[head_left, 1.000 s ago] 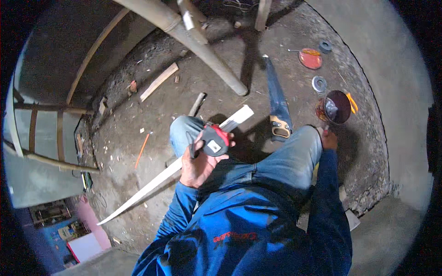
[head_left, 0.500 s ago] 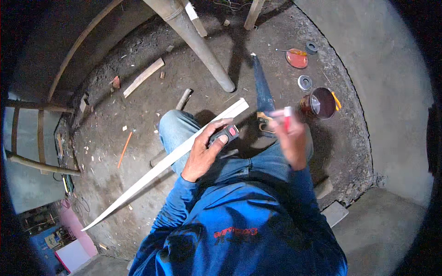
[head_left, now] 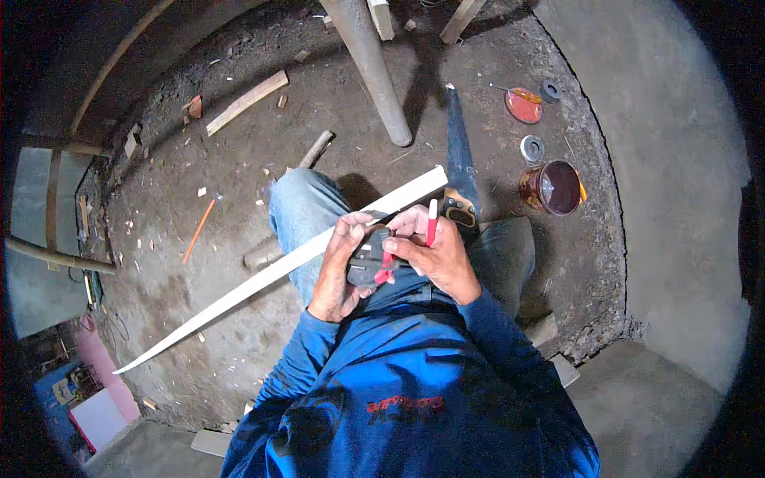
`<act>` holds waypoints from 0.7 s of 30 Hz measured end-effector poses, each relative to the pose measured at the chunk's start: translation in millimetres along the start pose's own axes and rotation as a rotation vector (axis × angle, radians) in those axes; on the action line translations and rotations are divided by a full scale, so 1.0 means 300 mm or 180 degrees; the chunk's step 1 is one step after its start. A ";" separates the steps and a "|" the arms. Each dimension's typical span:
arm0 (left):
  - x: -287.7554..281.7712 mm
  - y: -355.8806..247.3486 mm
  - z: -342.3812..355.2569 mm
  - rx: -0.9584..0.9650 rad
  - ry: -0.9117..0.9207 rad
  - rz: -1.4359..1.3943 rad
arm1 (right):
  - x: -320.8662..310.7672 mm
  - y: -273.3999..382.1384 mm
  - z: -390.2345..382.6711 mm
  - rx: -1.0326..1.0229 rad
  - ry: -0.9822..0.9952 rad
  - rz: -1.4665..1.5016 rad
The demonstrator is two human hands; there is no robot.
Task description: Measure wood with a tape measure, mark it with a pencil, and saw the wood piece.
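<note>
My left hand (head_left: 341, 271) is closed on the black and red tape measure (head_left: 368, 263), just in front of a long, narrow white strip (head_left: 263, 281) lying diagonally across my legs. My right hand (head_left: 437, 259) grips a red marker with a white tip (head_left: 431, 221), and its thumb and fingers press on the tape measure's right side. Just right of the strip's upper end lies a handsaw (head_left: 460, 151) with a wood-coloured grip, pointing away from me.
Bamboo poles (head_left: 373, 84) stand ahead. A rusty can (head_left: 558, 187), metal rings (head_left: 532, 149), and a red lid (head_left: 522, 107) lie on my right, beside a rough floor edge. Wood offcuts (head_left: 243, 103) and an orange stick (head_left: 199, 231) lie on the dirt floor.
My right hand has come up from beside the can with the red marker and in onto the tape measure. My left hand still holds the tape, turned over and lowered slightly.
</note>
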State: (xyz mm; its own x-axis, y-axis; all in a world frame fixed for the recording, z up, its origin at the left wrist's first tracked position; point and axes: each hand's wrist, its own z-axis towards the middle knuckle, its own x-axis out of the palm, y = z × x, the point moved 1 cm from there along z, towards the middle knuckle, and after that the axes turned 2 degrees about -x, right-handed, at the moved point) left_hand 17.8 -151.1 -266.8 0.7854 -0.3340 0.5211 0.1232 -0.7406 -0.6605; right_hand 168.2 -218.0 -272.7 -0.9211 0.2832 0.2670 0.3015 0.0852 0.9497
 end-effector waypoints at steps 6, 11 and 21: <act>-0.006 0.023 -0.029 -0.0309 0.0585 -0.1431 | -0.049 0.034 -0.006 0.0738 0.0267 0.0771; -0.014 0.046 -0.057 -0.0290 0.0674 -0.1033 | -0.074 -0.001 -0.023 0.0838 0.0489 0.0583; 0.008 0.048 -0.048 0.1239 0.0399 0.3085 | -0.077 -0.042 -0.033 0.0827 0.0617 -0.0119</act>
State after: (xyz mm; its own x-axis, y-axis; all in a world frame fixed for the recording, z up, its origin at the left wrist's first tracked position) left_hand 12.8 -170.9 -267.4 0.5865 -0.7578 -0.2858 -0.3205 0.1068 -0.9412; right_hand 183.3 -235.0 -289.1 -0.9550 0.0901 0.2826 0.2962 0.3402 0.8925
